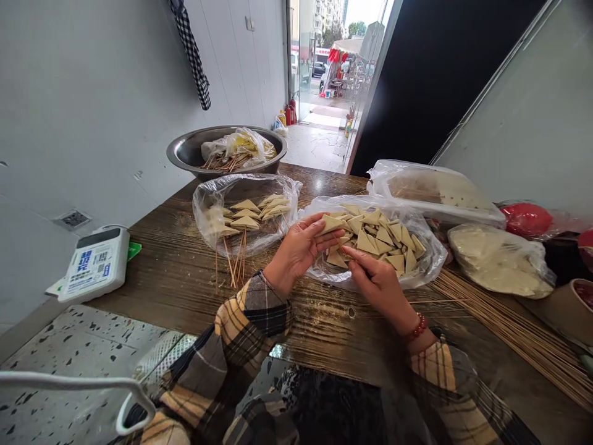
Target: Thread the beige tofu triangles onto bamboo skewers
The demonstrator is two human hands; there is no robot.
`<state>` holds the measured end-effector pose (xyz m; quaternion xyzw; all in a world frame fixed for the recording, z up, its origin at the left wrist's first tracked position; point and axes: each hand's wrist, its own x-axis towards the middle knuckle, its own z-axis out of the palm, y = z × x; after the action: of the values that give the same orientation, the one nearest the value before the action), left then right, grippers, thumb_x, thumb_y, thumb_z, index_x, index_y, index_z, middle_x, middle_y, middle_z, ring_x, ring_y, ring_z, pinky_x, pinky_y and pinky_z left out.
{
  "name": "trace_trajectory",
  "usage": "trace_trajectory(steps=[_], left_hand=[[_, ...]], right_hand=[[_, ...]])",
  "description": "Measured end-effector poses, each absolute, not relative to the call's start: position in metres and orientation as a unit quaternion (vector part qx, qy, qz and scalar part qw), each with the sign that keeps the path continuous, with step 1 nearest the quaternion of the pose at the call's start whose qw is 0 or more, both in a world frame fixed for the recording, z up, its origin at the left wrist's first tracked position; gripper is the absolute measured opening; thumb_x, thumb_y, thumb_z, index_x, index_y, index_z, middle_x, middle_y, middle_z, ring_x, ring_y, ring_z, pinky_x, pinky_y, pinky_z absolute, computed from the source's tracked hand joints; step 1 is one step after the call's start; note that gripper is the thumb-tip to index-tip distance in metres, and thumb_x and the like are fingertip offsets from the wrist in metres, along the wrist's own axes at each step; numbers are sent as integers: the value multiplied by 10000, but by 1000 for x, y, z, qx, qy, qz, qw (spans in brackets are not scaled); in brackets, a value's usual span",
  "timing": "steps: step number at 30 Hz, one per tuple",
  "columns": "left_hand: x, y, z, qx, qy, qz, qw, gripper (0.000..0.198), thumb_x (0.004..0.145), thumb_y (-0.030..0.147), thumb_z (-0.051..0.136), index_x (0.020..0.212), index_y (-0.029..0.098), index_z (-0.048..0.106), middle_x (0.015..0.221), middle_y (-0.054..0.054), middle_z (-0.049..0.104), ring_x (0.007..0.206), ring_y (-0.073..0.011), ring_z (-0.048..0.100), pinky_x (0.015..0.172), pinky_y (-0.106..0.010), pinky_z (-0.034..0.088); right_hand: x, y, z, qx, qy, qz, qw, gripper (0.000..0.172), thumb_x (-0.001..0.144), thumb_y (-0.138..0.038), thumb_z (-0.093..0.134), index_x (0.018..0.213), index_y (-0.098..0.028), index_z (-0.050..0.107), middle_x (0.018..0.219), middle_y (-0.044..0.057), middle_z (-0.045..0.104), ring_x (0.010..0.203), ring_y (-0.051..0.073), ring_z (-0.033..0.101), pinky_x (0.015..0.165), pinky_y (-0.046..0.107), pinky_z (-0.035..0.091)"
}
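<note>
My left hand [299, 250] holds a flat tan tofu triangle [332, 225] between thumb and fingers, above the near left edge of an open plastic bag [433, 262]. Heaped in that bag are many similar tofu triangles [368, 242]. Close beside it, my right hand [377, 281] is closed in a pinch on a thin bamboo skewer [340, 242], whose tip is near the fingers of my left hand. Whether the skewer has entered the triangle I cannot tell. To the left, skewered tofu triangles [245, 214] lie on another plastic bag [204, 207], their sticks pointing toward me.
Loose bamboo skewers [504, 334] lie along the right of the wooden table [171, 259]. A steel basin [180, 151] holding bagged skewers stands at the back left. A white device [95, 262] sits at the left edge. At right are a bag of pale sheets [500, 259] and a covered tray [430, 191].
</note>
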<state>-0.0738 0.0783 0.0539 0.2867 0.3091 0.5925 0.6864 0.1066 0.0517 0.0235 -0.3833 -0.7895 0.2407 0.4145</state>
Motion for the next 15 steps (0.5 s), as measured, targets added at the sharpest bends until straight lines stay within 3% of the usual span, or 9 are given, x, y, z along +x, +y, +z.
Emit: trace_trajectory(steps=[3,7,12,15], left_hand=[[-73,78,55,283,312,584,694,251,850,116,554,1099,144,565,871,-84,728,814,-206,722,878,-399,545],[-72,77,56,277,323,583,693,288,873,105,495,1151,141,560,850,-92,732,813,-206,722,887,-399,544],[-72,77,58,272,326,579,696,308,878,100,474,1172,136,557,825,-95,731,803,-207,723,860,-386,553],[-71,77,59,267,330,578,697,288,875,100,479,1147,129,567,813,-97,729,799,-204,723,867,-383,548]], right_hand=[[106,52,24,-390,-790,242,407,384,911,-235,464,1260,-216,621,960,44,748,770,180,687,716,313,547],[106,52,25,-382,-795,241,406,393,907,-234,456,1262,-230,623,1034,59,735,850,192,680,747,307,535],[107,52,24,-392,-797,237,393,393,915,-245,450,1265,-196,621,843,41,740,632,162,635,628,282,513],[107,52,24,-391,-798,234,393,387,913,-238,456,1261,-199,623,881,39,744,647,159,642,642,282,514]])
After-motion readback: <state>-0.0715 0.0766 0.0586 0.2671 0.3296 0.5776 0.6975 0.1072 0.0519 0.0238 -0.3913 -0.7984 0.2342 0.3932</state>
